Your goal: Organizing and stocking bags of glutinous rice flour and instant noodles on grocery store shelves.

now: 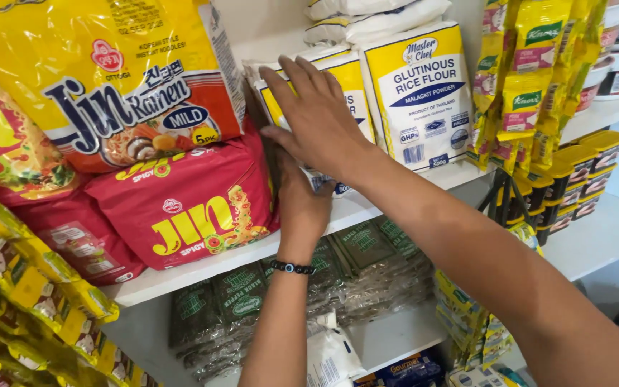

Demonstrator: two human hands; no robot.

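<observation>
Nearest the camera, both forearms rise from the bottom edge toward the white shelf. Left hand, wrist wearing a dark beaded bracelet, reaches under the right; its fingers are hidden behind the right hand and the bag, so whether its grip is closed cannot be told. Right hand lies flat, fingers spread and not clamped, pressed on the face of a white-and-yellow flour bag standing upright on the shelf, between the red noodle pack at left and a second flour bag at right. Judgement: the bag looks dense and fairly heavy for its size, paper or plastic skin soft and yielding, contents shifting; prone to slump or tear if pinched at a corner. Best taken with one palm under the base, the other steadying the broad face. Farther back, stacked white bags lie flat above.
</observation>
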